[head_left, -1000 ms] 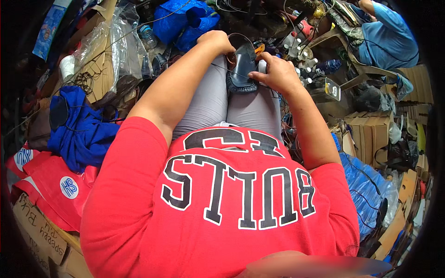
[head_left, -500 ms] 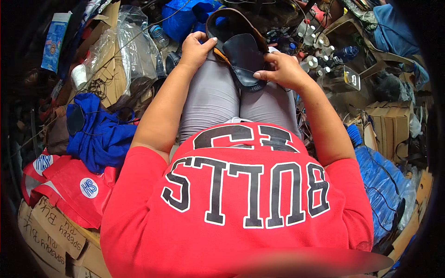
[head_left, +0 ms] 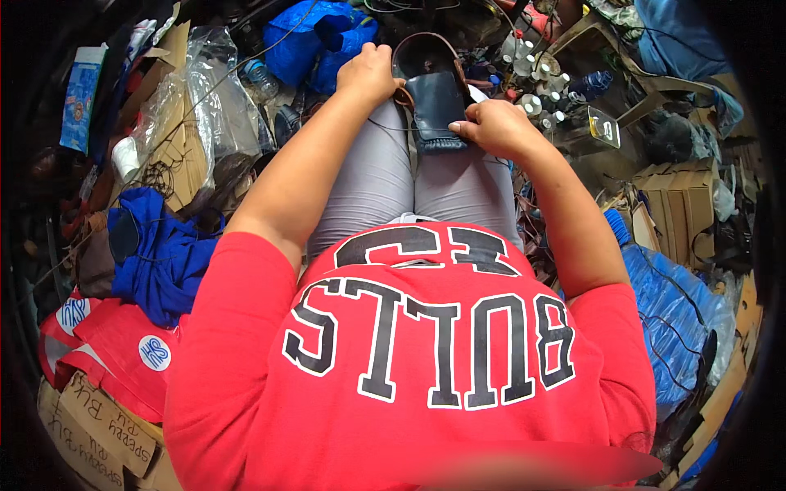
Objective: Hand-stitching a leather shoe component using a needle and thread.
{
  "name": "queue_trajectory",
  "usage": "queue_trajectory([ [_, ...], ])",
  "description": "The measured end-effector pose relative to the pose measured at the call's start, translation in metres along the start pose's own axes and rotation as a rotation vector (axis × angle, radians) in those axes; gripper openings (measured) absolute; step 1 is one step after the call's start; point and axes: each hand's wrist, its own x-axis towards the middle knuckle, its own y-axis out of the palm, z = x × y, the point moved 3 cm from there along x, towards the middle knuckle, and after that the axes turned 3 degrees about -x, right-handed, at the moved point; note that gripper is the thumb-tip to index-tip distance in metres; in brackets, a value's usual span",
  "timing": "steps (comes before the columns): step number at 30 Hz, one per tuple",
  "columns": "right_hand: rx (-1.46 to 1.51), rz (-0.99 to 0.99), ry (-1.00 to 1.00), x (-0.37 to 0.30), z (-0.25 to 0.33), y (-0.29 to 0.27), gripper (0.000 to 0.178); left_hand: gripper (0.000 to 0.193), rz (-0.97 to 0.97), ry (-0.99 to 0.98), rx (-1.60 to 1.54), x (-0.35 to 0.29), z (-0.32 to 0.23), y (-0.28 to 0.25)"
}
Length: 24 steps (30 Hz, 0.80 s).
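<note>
Above my knees is a black leather shoe upper with a brown inner side, its open, rounded collar pointing away from me. My right hand grips its right edge, thumb toward me and fingers partly hidden. At its left edge my left hand is closed, knuckles up; what it pinches is hidden. A thin dark thread runs across my lap below the left hand toward the upper. My lap, in grey trousers, lies under the work.
Several white-capped bottles stand beyond my right hand. Blue plastic bags lie past my left hand. Cardboard and clear plastic, blue cloth and a red bag crowd the left; folded cardboard and blue plastic the right.
My left hand has moved up and right and turned knuckles up. The shoe upper has tilted, showing its black face more squarely. My right hand stays at its right edge, slightly lower.
</note>
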Motion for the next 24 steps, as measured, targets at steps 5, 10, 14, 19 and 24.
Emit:
queue_trajectory([
  [5,0.095,-0.113,-0.045,0.008,-0.003,0.000,0.038,0.019,-0.211,0.227,-0.293,-0.015,-0.009,-0.004],
  [10,-0.062,-0.722,-0.216,-0.018,0.004,-0.004,0.034,0.015,-0.010,0.718,-0.608,-0.039,-0.049,-0.011],
  [14,0.230,-0.291,-0.158,-0.013,-0.015,0.008,0.027,0.019,0.163,0.723,-0.643,-0.028,-0.060,-0.007],
  [19,0.476,-0.092,-0.279,-0.020,-0.023,0.019,0.029,0.027,0.373,0.677,-0.582,-0.014,-0.060,0.010],
  [24,0.468,-0.163,-0.293,-0.038,-0.026,0.020,0.028,0.028,0.373,0.680,-0.647,-0.014,-0.063,0.013],
])
